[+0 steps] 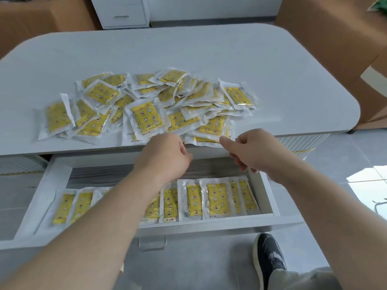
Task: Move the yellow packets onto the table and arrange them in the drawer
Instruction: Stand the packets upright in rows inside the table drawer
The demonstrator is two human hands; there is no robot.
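My left hand (165,155) is over the front edge of the table (188,55), its back toward me and its fingers curled under. They are hidden and blurred, so I cannot tell whether they have hold of anything. My right hand (249,149) is beside it, fingers loosely bent downward and holding nothing, with the thumb stretched out to the edge of the nearest packet (209,139), which overhangs the table's front edge.

Beyond my hands, the heap of yellow packets (146,105) lies scattered and overlapping across the near half of the table. Below my hands the drawer (263,197) is pulled out, with a row of yellow packets (215,199) lined up side by side along its front, partly covered by my left forearm. A clear handle (152,243) sits on the drawer's front. My black shoe (269,258) is on the floor to the right.
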